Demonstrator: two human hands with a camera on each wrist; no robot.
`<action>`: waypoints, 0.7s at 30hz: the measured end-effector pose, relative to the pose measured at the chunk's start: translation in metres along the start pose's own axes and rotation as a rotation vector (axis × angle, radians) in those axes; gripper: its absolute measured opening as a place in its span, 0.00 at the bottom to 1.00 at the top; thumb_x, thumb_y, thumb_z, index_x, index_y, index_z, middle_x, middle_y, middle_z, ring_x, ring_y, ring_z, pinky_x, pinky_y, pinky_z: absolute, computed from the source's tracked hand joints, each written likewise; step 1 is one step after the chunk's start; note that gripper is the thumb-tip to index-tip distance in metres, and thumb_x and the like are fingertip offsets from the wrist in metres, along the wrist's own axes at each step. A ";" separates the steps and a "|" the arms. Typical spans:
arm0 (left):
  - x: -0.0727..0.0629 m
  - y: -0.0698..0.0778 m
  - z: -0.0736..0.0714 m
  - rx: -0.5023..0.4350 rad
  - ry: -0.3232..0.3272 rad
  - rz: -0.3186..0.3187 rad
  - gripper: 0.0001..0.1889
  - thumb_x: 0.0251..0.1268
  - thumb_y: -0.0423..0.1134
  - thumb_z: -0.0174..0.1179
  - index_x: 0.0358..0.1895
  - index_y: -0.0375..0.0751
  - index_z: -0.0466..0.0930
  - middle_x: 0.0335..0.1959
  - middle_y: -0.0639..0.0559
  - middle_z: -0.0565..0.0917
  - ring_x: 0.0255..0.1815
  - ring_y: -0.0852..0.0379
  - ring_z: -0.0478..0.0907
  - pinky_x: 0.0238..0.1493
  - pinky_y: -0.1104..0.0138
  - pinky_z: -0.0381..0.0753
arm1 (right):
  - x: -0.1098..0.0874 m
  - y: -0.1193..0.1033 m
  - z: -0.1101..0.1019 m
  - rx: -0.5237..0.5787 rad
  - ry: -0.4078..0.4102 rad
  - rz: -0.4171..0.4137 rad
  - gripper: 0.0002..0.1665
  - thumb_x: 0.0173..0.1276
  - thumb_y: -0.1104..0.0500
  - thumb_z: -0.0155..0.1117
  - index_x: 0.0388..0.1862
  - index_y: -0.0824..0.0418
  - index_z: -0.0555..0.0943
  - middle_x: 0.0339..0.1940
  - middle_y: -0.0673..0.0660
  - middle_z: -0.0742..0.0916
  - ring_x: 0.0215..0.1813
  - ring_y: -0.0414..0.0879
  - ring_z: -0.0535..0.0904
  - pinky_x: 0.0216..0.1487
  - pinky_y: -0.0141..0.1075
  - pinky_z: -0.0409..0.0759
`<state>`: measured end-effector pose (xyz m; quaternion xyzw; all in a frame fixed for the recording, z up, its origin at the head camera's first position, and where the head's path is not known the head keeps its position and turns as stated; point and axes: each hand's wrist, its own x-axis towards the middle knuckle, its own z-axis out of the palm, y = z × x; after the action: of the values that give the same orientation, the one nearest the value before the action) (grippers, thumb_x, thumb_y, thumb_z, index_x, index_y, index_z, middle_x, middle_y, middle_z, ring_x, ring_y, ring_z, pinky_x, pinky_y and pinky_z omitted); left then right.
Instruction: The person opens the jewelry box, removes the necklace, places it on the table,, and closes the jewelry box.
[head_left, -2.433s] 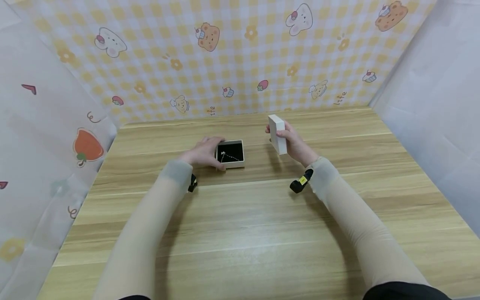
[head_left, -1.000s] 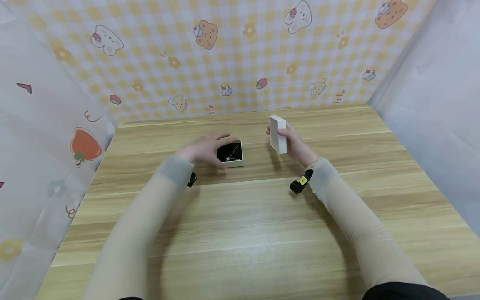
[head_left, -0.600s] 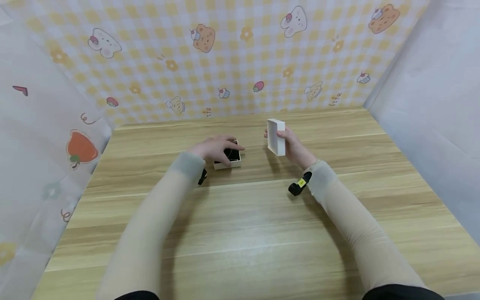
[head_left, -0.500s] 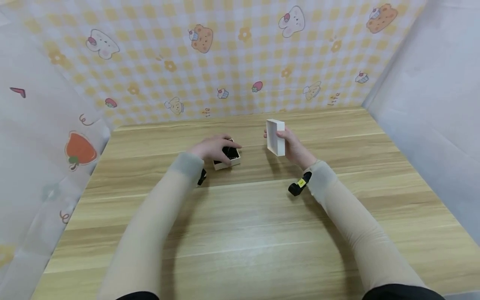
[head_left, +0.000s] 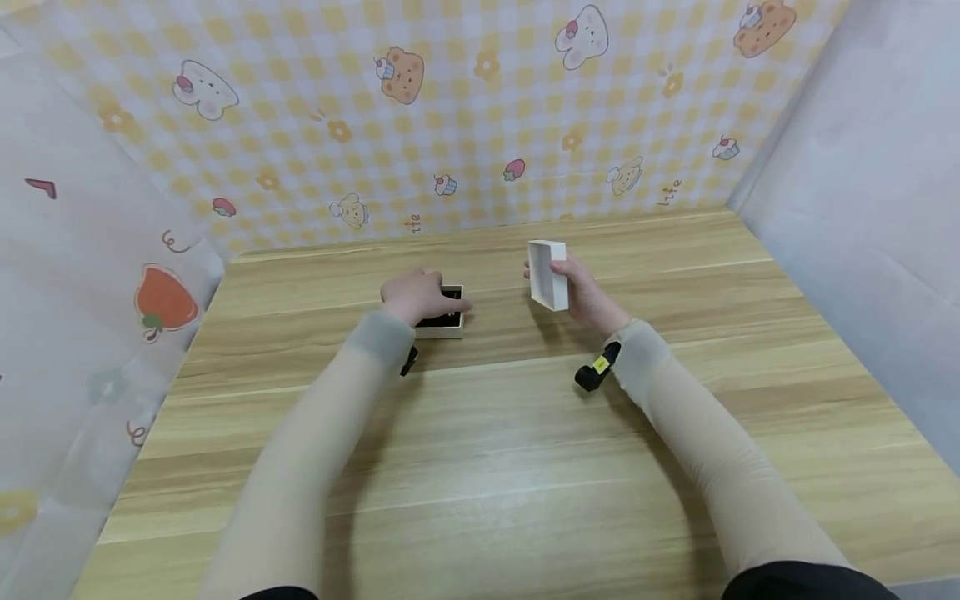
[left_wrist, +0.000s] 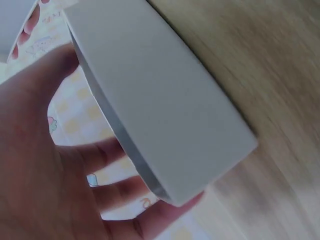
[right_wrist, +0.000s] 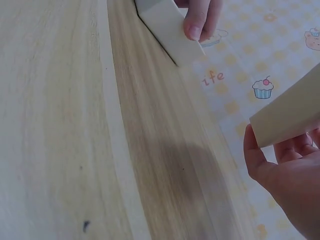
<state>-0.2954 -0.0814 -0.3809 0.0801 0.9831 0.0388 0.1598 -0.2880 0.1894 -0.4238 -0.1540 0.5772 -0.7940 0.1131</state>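
A small white jewelry box (head_left: pixel 441 332) sits on the wooden table, left of the middle, with a black lining (head_left: pixel 438 321) and a bit of silvery chain (head_left: pixel 452 314) in it. My left hand (head_left: pixel 417 297) reaches over the box from the left and covers much of it. In the left wrist view, thumb and fingers grip the box's two ends, its white side wall (left_wrist: pixel 160 100) facing the camera. Off to the right, my right hand (head_left: pixel 588 298) holds the white lid (head_left: pixel 549 277) on edge above the table, its hollow side turned left.
The wooden table (head_left: pixel 480 467) runs back to a yellow checked cloth (head_left: pixel 480 108) with cartoon prints. White cloth walls (head_left: pixel 862 192) close in the sides. A black strap with a yellow label (head_left: pixel 601 364) is on my right wrist.
My left hand has moved from the box's left side to over its top. The box was turned and now sits squared, slightly farther left. The lid's hollow side has turned into view.
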 end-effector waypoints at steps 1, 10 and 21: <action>-0.001 0.001 0.000 0.004 0.002 -0.018 0.46 0.52 0.77 0.52 0.66 0.47 0.69 0.61 0.44 0.73 0.51 0.46 0.74 0.40 0.52 0.76 | 0.000 0.000 0.000 0.000 -0.006 -0.003 0.48 0.59 0.41 0.64 0.71 0.64 0.59 0.54 0.61 0.77 0.53 0.50 0.77 0.45 0.36 0.76; -0.006 0.004 -0.012 -0.006 0.086 -0.003 0.51 0.55 0.81 0.39 0.73 0.47 0.61 0.70 0.43 0.67 0.56 0.43 0.74 0.44 0.52 0.76 | 0.000 -0.006 -0.001 0.318 -0.086 0.059 0.43 0.61 0.37 0.64 0.65 0.58 0.62 0.56 0.61 0.76 0.56 0.52 0.75 0.51 0.40 0.77; -0.015 0.050 -0.036 -0.066 0.255 0.568 0.65 0.41 0.75 0.64 0.79 0.50 0.39 0.78 0.50 0.51 0.76 0.48 0.48 0.72 0.48 0.46 | 0.001 -0.024 0.018 0.698 -0.099 0.258 0.42 0.66 0.35 0.46 0.73 0.56 0.57 0.65 0.66 0.70 0.65 0.58 0.66 0.63 0.60 0.62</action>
<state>-0.2858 -0.0367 -0.3371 0.3409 0.9317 0.1235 0.0205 -0.2826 0.1807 -0.3960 -0.0703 0.2801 -0.9138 0.2856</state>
